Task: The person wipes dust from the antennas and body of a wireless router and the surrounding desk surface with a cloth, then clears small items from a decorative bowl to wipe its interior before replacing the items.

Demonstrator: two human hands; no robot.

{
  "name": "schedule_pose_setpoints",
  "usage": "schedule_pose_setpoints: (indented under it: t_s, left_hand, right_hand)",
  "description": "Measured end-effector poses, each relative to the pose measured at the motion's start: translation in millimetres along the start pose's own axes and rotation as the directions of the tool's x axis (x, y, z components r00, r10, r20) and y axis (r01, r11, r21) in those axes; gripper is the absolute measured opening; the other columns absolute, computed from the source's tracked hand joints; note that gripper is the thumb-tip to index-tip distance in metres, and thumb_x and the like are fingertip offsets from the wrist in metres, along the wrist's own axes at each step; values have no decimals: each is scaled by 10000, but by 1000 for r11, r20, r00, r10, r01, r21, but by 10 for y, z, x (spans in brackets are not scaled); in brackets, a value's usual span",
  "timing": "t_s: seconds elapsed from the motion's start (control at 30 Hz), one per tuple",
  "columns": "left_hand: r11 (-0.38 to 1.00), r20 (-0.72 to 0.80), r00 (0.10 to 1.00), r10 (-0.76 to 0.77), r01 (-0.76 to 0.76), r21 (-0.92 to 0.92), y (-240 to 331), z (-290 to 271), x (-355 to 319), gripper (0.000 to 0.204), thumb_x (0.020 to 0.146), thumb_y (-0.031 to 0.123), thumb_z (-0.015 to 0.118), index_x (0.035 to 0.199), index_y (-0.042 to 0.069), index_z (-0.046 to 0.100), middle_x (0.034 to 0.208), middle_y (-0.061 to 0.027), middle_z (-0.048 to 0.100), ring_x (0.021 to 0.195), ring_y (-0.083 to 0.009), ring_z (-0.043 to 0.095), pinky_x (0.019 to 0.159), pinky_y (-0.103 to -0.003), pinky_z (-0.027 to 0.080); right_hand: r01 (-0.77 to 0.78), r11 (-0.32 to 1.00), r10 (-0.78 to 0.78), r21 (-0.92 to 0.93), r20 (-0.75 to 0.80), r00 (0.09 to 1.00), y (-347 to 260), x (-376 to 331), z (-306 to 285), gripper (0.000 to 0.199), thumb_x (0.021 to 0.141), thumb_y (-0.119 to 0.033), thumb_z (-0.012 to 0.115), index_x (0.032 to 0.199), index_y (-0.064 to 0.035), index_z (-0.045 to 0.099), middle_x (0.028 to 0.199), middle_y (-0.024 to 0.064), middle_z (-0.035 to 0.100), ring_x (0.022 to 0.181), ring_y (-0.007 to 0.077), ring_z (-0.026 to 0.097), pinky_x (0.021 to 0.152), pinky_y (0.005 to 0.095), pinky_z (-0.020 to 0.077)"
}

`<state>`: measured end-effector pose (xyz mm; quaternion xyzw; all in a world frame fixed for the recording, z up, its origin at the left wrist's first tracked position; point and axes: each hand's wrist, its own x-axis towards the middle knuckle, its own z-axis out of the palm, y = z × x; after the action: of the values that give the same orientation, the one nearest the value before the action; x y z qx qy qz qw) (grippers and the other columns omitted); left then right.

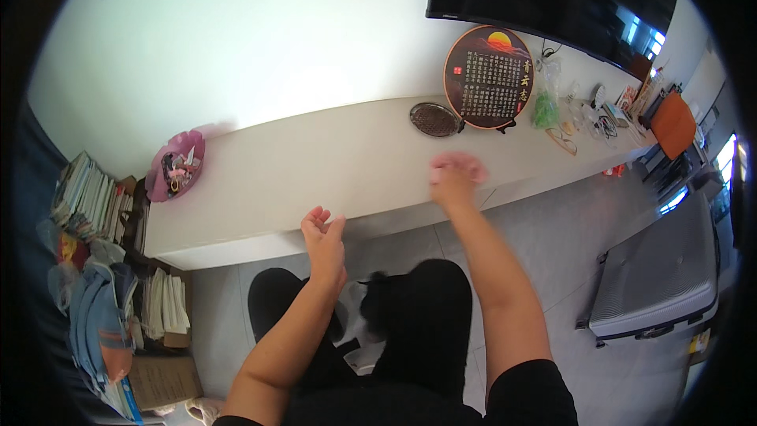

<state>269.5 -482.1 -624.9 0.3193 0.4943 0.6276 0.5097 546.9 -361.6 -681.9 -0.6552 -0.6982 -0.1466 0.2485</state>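
A pink cloth [465,164] is bunched under my right hand [453,183], which is closed on it and presses toward the top of the long white cabinet [315,166]. That hand is slightly blurred. My left hand [323,238] hovers by the cabinet's front edge, holding nothing, its fingers loosely curled and apart from the thumb. Beyond the cloth lies a dark oval tray [435,120]. Beside it a round dark plaque [489,76] with a painted sun and gold writing stands on a small stand.
A pink petal-shaped bowl [177,166] of small items sits at the cabinet's left end. To the right are a green-filled plastic bag [545,109] and glasses [561,140], below a wall television [552,0]. Books [87,197] are stacked left; a grey suitcase [654,268] stands right.
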Motion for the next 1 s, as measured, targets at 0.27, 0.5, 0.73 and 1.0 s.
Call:
schedule_pose_setpoints:
  t_s: [0.27,0.5,0.73,1.0]
  left_hand:
    - [958,-4,1000,12,-12,-287,20,544,382,512,872,134,588,1301,34,328,1244,-98,411,1057,-160,444,915,-322,370]
    - [990,7,998,60,-58,-128,82,983,796,533,864,149,590,1308,20,325,1285,-111,377,1131,-161,393,967,-328,322]
    - [998,-108,993,54,-50,44,-72,876,1352,477,865,162,591,1268,8,389,1239,-107,441,1098,-177,442,947,-291,354]
    - [990,-137,990,26,-6,141,1,898,1458,457,857,154,609,1245,7,417,1248,-110,448,1141,-190,439,981,-326,364]
  right_hand:
    - [575,571,-711,585,3,703,-1202,130,53,306,719,-263,655,962,-77,635,1101,96,599,1059,280,543,922,410,427]
    - [270,931,-297,246,79,952,-731,1003,473,323,731,-280,620,980,-79,661,1100,173,597,1100,358,491,947,473,389]
    - [274,823,-500,498,406,765,-998,1460,354,294,710,-254,628,959,-101,664,1094,152,601,1082,355,495,953,466,387]
    - [380,839,-485,390,217,847,-842,2217,1161,209,723,-211,601,897,-117,670,1062,108,619,1049,349,507,884,449,426]
